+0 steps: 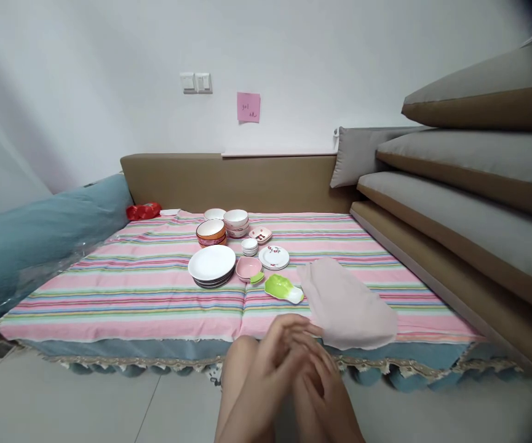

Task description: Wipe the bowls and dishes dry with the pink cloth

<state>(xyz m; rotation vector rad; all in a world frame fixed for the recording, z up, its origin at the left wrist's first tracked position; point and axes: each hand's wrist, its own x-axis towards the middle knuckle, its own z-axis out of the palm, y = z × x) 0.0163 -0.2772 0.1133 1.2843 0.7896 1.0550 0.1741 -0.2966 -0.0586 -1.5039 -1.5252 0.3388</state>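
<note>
Above my knees, my left hand and my right hand are close together, fingers loosely bent and overlapping. Neither appears to hold anything; motion blurs some fingertips. Nearest to them lies a crumpled pale pink cloth at the bed's front edge. Just beyond is a green and white cabbage-shaped dish. Left of it are a pink bowl with a green handle and a stack of white plates. Behind stand small white bowls, floral plates, a pink patterned dish, orange-rimmed bowls and pink-white bowls.
Everything stands on a striped pink cover over a low seat. A red package lies at the back left, beside a blue-covered armrest. Stacked cushions rise on the right. A pink note hangs on the wall.
</note>
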